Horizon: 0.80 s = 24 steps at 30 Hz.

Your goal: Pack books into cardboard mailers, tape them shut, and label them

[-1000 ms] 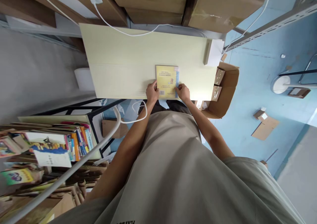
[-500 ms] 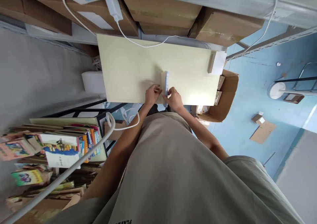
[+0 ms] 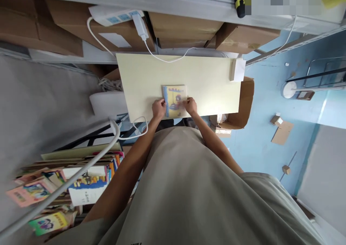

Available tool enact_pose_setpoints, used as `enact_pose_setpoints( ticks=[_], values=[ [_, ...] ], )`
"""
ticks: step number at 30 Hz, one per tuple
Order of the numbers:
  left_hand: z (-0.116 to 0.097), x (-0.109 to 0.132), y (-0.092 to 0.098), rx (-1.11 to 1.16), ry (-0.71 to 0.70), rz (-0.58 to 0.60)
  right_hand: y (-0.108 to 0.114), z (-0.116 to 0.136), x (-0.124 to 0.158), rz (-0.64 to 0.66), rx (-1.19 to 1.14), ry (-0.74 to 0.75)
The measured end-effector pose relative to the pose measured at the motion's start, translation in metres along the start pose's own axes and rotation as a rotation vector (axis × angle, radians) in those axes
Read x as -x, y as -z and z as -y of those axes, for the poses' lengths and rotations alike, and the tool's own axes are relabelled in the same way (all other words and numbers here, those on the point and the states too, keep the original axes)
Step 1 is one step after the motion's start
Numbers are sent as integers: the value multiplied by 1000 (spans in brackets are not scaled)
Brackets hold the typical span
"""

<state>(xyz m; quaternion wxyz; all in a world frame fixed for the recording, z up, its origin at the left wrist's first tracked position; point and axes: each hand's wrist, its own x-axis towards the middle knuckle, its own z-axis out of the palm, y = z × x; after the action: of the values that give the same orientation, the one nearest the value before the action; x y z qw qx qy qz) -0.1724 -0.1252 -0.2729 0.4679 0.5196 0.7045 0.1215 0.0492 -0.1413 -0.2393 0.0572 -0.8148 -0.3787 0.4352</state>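
A thin yellow book (image 3: 175, 99) with a blue spine on its left lies flat, front cover up, near the front edge of a pale wooden table (image 3: 205, 79). My left hand (image 3: 158, 108) rests at the book's lower left corner, fingers curled on its edge. My right hand (image 3: 191, 105) holds the lower right corner with bent fingers. Both hands touch the book.
A white box (image 3: 237, 69) sits at the table's right end, above an open cardboard carton (image 3: 243, 104) on the blue floor. Brown cartons (image 3: 183, 30), a power strip (image 3: 116, 16) and white cable line the back. Stacked books (image 3: 81, 180) fill a rack at left.
The book, back cover up a second ago, was stood on edge and turned over; it now lies front cover up with its blue spine on the left. The camera view shifted.
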Motion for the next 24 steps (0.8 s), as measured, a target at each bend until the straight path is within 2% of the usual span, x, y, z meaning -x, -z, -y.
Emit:
enact_pose_setpoints(
  ticks=[3, 6, 9, 13, 20, 24],
  values=[
    [4, -1, 1, 50, 90, -19, -5, 6, 1, 5, -40, 7],
    [2, -1, 2, 116, 126, 9, 2, 9, 2, -13, -97, 55],
    [-8, -4, 0, 119, 130, -4, 20, 8, 4, 12, -174, 139],
    [-33, -4, -7, 135, 111, -28, 51, 1, 2, 39, -249, 205],
    [-87, 4, -42, 152, 25, -45, 113, -37, -28, 45, -351, 254],
    [-113, 2, -70, 85, 30, -5, 128, -56, -48, 41, -213, 137]
  ],
)
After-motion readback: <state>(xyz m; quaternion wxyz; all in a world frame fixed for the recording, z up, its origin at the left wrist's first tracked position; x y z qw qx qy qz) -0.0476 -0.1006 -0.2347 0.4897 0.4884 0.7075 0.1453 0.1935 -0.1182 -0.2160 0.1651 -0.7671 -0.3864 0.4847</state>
